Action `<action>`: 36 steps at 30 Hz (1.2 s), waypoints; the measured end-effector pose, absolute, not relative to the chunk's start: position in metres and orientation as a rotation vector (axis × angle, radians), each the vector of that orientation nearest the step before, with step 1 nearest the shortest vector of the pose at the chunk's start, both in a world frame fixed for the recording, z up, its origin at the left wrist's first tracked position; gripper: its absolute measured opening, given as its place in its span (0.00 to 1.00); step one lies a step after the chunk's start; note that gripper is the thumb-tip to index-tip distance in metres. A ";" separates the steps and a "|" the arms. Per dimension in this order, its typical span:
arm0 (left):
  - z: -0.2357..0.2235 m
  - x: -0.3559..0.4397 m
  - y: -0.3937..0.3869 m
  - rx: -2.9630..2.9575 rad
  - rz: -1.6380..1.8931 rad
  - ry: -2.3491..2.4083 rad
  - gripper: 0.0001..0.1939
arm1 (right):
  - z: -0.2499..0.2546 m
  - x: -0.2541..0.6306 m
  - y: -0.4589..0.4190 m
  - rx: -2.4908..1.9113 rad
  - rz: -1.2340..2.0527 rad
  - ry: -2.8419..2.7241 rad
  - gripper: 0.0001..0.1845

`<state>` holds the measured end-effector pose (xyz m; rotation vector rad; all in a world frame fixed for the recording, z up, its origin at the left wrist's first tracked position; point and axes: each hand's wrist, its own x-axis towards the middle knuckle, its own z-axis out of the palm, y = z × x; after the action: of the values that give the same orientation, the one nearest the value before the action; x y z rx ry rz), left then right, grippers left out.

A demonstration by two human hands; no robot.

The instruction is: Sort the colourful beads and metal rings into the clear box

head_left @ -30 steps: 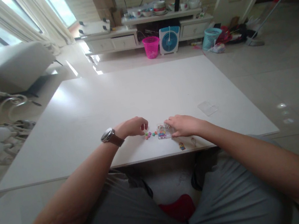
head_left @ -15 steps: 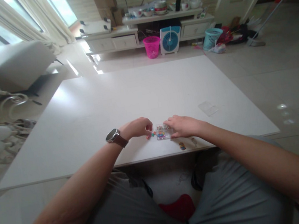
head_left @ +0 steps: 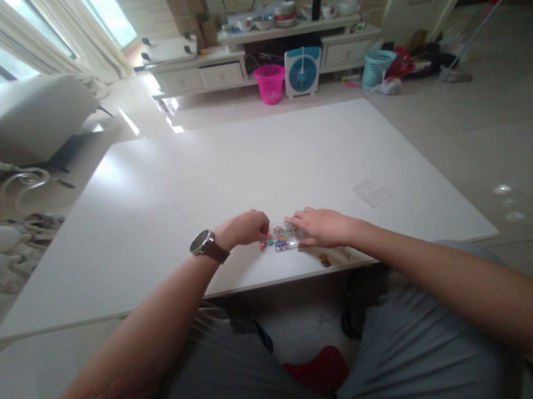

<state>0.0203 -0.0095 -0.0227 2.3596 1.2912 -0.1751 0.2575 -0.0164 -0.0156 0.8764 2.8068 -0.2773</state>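
1. One clear box (head_left: 294,240) is sitting near the white table's (head_left: 241,170) front edge
2. The right hand (head_left: 324,225) is clamping its right end between thumb and fingers
3. Loose colourful pieces (head_left: 263,245) are lying just left
4. The left hand (head_left: 246,227) is showing curled fingers beside them, its grip impossible to tell

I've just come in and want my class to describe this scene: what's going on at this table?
A person sits at a white table. Their right hand holds a clear compartment box with colorful small pieces inside. Their left hand, fingers curled, is beside loose colored pieces left of the box; whether it grips any is hidden. A yellow-and-blue figure lies near the table's edge, and a flat clear plastic piece lies farther right.
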 end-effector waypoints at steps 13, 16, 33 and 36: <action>-0.014 0.016 -0.008 2.359 -0.129 1.306 0.06 | -0.012 0.263 -0.010 0.864 -0.259 2.950 0.24; -0.012 0.018 -0.009 2.375 -0.061 1.294 0.05 | -0.010 0.261 -0.011 0.866 -0.274 2.964 0.22; -0.010 0.041 -0.016 1.646 0.634 0.961 0.12 | 0.002 0.249 -0.013 0.832 -0.416 3.311 0.07; -0.011 0.041 -0.015 1.509 0.657 0.921 0.15 | 0.004 0.252 -0.010 0.791 -0.525 3.351 0.06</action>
<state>0.0408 -0.0148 -0.0111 1.5087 0.9209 0.6570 0.2518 -0.0101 0.0039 0.7908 3.3512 -0.5252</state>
